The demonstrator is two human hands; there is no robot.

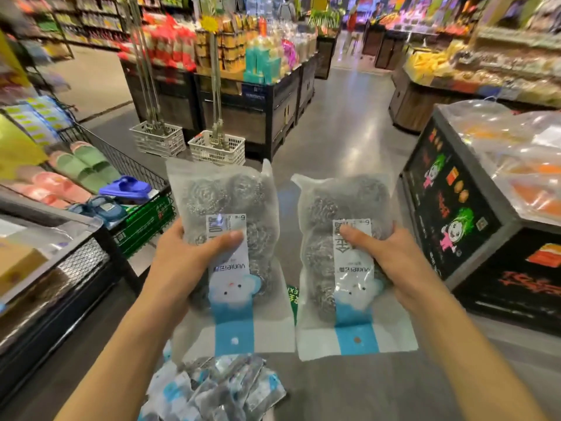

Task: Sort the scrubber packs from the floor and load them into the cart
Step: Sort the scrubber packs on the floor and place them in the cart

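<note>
Two clear plastic packs of steel-wool scrubbers with blue-and-white labels are held up side by side, apart: the left pack (226,253) gripped in the left hand (188,256), the right pack (349,262) in the right hand (391,262), thumbs pressed on the labels. A heap of similar packs (212,387) lies on the grey floor (334,141) below. The aisle ahead lies open between a black display stand (473,226) and a wire-mesh bin of slippers (121,165).
</note>
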